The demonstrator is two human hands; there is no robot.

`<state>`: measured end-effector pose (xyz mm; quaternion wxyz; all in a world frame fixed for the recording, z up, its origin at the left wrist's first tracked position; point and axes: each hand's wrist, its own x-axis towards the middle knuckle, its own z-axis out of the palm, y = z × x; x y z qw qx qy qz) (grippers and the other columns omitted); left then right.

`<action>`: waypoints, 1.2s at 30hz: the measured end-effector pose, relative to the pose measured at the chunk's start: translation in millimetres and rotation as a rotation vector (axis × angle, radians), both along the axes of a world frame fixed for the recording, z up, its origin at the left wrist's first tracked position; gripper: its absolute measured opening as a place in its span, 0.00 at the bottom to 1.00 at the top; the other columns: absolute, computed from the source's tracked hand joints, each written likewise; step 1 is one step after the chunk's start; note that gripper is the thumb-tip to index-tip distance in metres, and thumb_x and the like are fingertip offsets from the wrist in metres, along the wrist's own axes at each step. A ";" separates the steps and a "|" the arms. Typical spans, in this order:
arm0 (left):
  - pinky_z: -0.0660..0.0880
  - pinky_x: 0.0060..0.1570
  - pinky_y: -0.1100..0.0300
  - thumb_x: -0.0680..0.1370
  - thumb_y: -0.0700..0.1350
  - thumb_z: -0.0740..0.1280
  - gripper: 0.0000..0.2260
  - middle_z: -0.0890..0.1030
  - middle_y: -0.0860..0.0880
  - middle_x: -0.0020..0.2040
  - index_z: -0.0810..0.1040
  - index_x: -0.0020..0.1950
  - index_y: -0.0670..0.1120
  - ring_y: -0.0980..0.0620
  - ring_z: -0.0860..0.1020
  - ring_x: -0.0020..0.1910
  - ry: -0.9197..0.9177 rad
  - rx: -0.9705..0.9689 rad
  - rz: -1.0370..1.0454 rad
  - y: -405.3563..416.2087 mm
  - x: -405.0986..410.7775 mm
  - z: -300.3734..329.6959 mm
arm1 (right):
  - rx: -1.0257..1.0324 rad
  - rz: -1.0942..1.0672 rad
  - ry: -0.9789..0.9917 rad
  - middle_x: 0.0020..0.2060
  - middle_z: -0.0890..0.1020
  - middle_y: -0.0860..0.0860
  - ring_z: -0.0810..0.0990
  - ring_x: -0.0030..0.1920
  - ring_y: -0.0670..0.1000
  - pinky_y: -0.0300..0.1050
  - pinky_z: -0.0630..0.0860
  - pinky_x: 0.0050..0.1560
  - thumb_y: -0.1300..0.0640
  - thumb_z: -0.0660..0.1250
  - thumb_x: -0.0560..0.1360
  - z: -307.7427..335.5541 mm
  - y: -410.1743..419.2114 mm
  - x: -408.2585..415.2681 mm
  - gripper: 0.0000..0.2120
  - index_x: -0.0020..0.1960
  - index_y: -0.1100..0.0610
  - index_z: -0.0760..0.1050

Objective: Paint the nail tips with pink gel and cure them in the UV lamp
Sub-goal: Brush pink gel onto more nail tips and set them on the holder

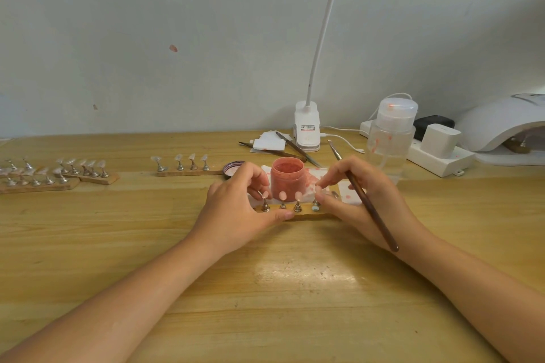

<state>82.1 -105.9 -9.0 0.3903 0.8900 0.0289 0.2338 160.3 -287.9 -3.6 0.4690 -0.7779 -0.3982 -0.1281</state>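
— What's in front of the person, from the head view?

— A wooden strip [306, 216] lies on the wooden table [265, 289], with small metal stands on it carrying pink nail tips [283, 195]. Just behind it stands an open jar of pink gel [286, 178], its lid [231, 169] lying to the left of it.

— And the hands?

— The left hand [236, 212] grips the strip's left end: thumb pressed along the front edge, fingers curled over the back by the leftmost stand. The right hand [365, 200] holds a dark-handled brush [368, 205] slanted across its fingers, and its thumb and forefinger pinch at the tip on the rightmost stand — whether they actually hold that tip I cannot tell.

— The lamp?

— The white UV lamp [501, 124] sits at the far right edge, well apart from the strip, beside a power strip [436, 156] and a clear pump bottle [389, 138]. A white clip lamp [306, 130] stands behind the jar, with spare brushes [295, 150] on white pads.

— Anything on the left?

— More strips with unpainted clear tips [182, 162], and a larger group [56, 174] farther left.
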 end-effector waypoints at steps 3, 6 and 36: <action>0.70 0.57 0.46 0.56 0.62 0.72 0.23 0.79 0.56 0.39 0.68 0.41 0.53 0.54 0.78 0.43 0.046 -0.021 -0.010 1.6 1.2 -2.4 | -0.019 0.007 -0.021 0.39 0.79 0.39 0.77 0.47 0.38 0.31 0.71 0.48 0.59 0.74 0.68 -1.1 0.5 1.3 0.11 0.43 0.48 0.73; 0.71 0.56 0.48 0.61 0.54 0.76 0.19 0.80 0.56 0.39 0.68 0.41 0.53 0.55 0.78 0.42 0.049 -0.012 -0.012 3.6 2.7 -5.0 | -0.036 0.022 -0.013 0.39 0.79 0.40 0.76 0.47 0.38 0.27 0.70 0.46 0.60 0.74 0.68 -1.5 0.0 2.2 0.11 0.43 0.49 0.73; 0.73 0.54 0.53 0.55 0.58 0.72 0.22 0.82 0.56 0.38 0.70 0.42 0.50 0.53 0.79 0.45 0.091 -0.097 -0.027 4.8 0.5 -0.8 | -0.054 0.149 0.089 0.40 0.82 0.43 0.80 0.44 0.38 0.31 0.75 0.43 0.47 0.69 0.65 6.1 -18.8 14.8 0.10 0.43 0.49 0.75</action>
